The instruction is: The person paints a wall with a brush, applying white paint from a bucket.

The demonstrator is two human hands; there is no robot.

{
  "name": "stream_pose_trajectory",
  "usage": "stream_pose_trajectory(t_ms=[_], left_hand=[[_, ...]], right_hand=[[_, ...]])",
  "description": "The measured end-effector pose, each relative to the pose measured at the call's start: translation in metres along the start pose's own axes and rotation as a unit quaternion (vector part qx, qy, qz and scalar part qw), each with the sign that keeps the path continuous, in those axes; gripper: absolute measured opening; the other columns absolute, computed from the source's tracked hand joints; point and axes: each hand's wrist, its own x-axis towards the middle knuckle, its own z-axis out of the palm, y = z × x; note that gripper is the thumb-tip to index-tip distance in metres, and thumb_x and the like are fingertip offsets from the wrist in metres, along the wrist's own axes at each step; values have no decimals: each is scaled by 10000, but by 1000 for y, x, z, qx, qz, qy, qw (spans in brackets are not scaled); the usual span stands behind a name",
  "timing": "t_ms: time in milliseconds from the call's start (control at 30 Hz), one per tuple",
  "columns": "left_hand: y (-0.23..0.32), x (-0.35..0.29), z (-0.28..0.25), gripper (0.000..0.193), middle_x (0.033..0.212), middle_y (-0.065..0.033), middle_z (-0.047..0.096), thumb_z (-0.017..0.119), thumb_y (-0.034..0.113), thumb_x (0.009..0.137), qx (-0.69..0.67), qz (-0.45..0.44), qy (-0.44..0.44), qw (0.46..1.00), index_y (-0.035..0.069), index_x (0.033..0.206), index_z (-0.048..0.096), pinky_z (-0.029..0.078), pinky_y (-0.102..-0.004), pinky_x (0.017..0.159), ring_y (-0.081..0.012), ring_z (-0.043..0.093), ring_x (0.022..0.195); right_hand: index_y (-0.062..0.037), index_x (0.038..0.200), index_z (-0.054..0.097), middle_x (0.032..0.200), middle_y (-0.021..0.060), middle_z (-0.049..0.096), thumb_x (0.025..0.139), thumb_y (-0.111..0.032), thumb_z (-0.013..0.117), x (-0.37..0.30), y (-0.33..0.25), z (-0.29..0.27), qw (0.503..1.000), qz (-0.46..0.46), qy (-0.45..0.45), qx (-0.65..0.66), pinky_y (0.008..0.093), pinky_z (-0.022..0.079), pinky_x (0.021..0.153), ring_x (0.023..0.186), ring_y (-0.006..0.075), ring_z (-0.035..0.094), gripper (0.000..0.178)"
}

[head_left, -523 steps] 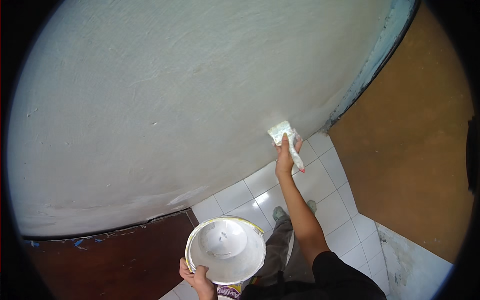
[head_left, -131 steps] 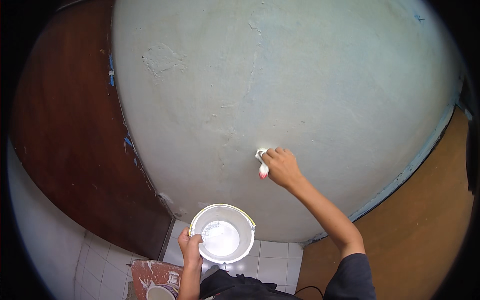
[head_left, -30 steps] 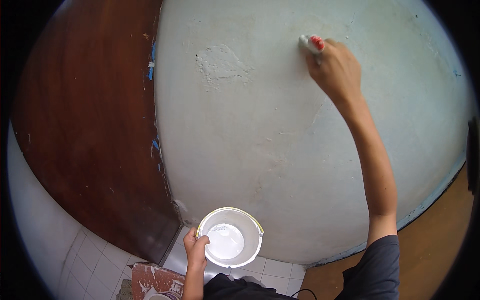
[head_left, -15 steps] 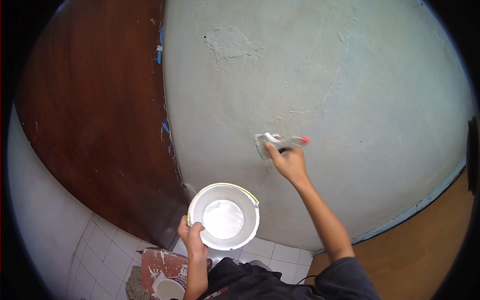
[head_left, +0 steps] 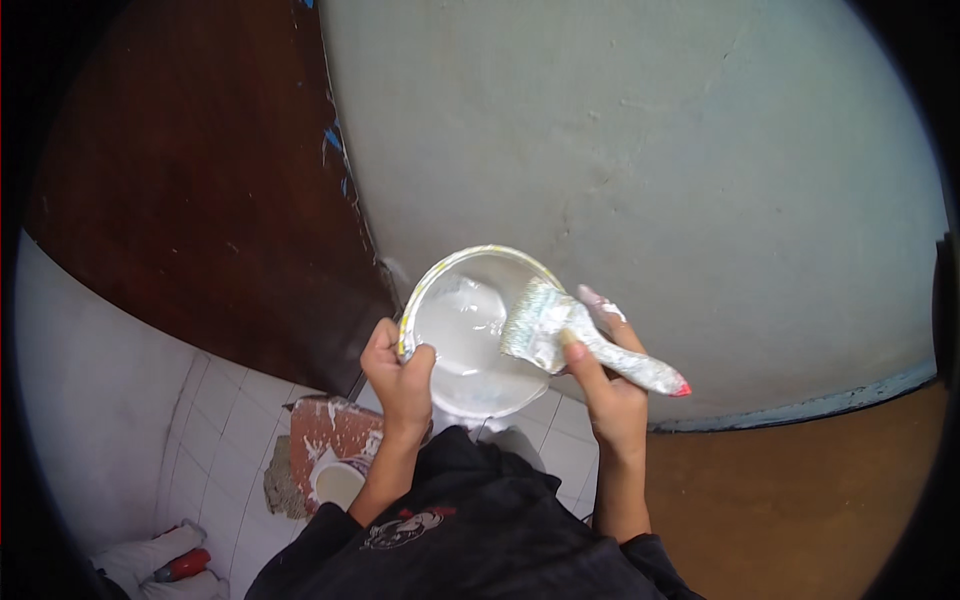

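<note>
My left hand (head_left: 396,375) grips the left rim of a white paint bucket (head_left: 440,275), thumb over the edge. Some white paint (head_left: 462,325) lies shallow on the bucket's bottom. A wide paintbrush (head_left: 545,325), smeared white, is held in my right hand (head_left: 612,375) by the lower end of its handle. The bristles reach over the bucket's right side, and the red-tipped handle points away to the right. White smears mark my right fingers. Whether the brush touches the rim cannot be made out.
A grey-white wall (head_left: 700,200) rises ahead, beside a dark brown door (head_left: 190,180). By my left arm, a paint-spattered reddish board (head_left: 315,430) carries a second white tub (head_left: 340,485). White items with a red object (head_left: 182,566) lie lower left; a brown panel (head_left: 780,490) stands right.
The brush has left the wall and come down to the bucket in my right hand. The bucket sits higher in view, and the view has tilted downward.
</note>
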Motion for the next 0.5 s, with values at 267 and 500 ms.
stream_pose_trajectory(t_ms=[267, 500], left_hand=[[4, -27, 16, 278, 670, 62, 373, 596, -57, 729, 44, 43, -49, 997, 82, 677, 361, 236, -226, 536, -16, 318, 627], [8, -45, 25, 267, 651, 74, 372, 593, -60, 733, 42, 25, -85, 995, 79, 678, 372, 224, -225, 532, -11, 316, 616]], right_hand=[[-65, 1210, 696, 992, 141, 722, 833, -72, 731, -6, 18, 18, 944, -148, -41, -292, 343, 558, 709, 804, 307, 715, 379], [-54, 1144, 700, 980, 155, 721, 840, -85, 733, 1, 24, 24, 910, -130, -61, -389, 385, 548, 674, 794, 333, 702, 307]])
